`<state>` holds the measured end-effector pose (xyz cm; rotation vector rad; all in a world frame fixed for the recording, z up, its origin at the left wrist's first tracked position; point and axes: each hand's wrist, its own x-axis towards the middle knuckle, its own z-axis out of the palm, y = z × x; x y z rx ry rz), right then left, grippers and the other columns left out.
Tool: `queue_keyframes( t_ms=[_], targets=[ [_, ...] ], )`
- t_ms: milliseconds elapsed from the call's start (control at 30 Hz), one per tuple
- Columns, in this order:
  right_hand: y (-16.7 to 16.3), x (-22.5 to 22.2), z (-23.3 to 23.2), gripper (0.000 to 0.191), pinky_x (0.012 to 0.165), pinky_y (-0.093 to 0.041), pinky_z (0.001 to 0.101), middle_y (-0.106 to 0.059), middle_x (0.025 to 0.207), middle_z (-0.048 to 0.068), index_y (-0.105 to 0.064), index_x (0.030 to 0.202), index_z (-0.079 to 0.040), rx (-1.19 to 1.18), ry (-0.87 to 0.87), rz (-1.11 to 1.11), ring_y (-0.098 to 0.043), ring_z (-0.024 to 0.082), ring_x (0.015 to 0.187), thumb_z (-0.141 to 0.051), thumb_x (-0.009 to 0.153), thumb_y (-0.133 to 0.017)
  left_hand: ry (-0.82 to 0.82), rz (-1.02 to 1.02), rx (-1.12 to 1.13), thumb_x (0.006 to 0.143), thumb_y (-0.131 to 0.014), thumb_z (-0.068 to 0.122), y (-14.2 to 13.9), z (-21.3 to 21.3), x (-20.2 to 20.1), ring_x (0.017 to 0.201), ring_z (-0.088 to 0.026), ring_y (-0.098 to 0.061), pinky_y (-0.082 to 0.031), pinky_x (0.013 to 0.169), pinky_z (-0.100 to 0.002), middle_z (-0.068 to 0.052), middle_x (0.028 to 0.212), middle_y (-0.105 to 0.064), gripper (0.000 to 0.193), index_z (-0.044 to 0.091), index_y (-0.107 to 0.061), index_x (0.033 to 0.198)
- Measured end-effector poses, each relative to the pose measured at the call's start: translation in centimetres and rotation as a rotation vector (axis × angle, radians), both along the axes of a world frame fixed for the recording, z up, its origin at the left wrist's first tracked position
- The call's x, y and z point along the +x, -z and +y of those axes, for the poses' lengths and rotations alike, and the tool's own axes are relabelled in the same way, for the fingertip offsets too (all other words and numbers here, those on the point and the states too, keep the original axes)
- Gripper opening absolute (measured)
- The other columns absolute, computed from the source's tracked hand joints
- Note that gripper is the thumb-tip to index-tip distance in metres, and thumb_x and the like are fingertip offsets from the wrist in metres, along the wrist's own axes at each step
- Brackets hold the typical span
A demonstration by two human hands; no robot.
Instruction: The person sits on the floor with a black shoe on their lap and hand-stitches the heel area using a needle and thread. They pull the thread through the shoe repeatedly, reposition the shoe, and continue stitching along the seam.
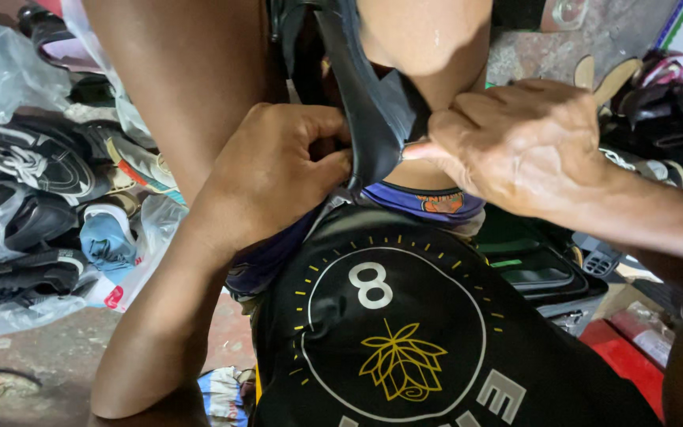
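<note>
Both hands working at a black shoe upper (369, 119), a curved piece of dark leather-like material, held up at the centre of the view between the knees. Left hand (278, 170) curled tight, thumb and fingers pinching the left edge of the upper. Right hand (515, 142) closed too, fingertips (420, 149) pressed against the upper's right edge, forearm running off to the right. Cannot tell whether a needle or thread sits between the right fingertips. Upper touching the right knee (428, 47) just behind it, and hanging just above the blue hem of the shorts (424, 199). Near, across the lap, a black T-shirt (405, 332) with a white ring and a gold flower print. Far left on the floor (33, 356), a heap of dark shoes and sandals (33, 190) among clear plastic bags (1, 71). Right, a black case (539, 265) and a red box (626, 356), with more footwear (666, 103) at the far right.
</note>
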<state>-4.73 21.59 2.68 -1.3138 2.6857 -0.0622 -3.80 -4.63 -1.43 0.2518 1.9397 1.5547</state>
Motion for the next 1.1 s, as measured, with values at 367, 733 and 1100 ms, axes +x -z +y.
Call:
queue_keyframes(
  t_ms=[367,733,1100],
  targets=[
    [0.4,-1.0,1.0,0.057,0.046,-0.043,0.0346,-0.059,0.056,0.003,-0.061,0.062,-0.010,0.084,0.091,0.046,-0.058,0.020,0.048,-0.060,0.087,-0.073,-0.149,0.111,0.088,0.094,-0.069,0.006,0.3,-0.7,1.6,0.089,-0.019,-0.075,-0.055,0.080,-0.031,-0.010,0.097,-0.073,0.014,0.005,-0.071,0.108],
    [-0.5,-0.8,2.9,0.044,0.052,-0.045,0.0379,-0.064,0.063,0.001,-0.067,0.066,-0.011,0.044,0.158,-0.066,-0.063,0.019,0.056,-0.045,0.093,-0.073,-0.463,0.351,-0.388,0.095,-0.077,0.002,-2.9,-0.1,4.7,0.075,-0.024,-0.061,-0.050,0.072,-0.036,-0.011,0.108,-0.067,0.022,0.003,-0.066,0.113],
    [0.1,0.4,2.5,0.047,0.053,-0.045,0.0398,-0.062,0.066,0.006,-0.065,0.071,-0.006,-0.081,0.170,-0.143,-0.061,0.025,0.058,-0.046,0.096,-0.073,-0.120,0.757,-0.272,0.098,-0.079,0.012,-1.4,3.5,5.0,0.096,-0.023,-0.067,-0.056,0.076,-0.033,-0.006,0.118,-0.063,0.022,0.006,-0.069,0.116]
  ],
)
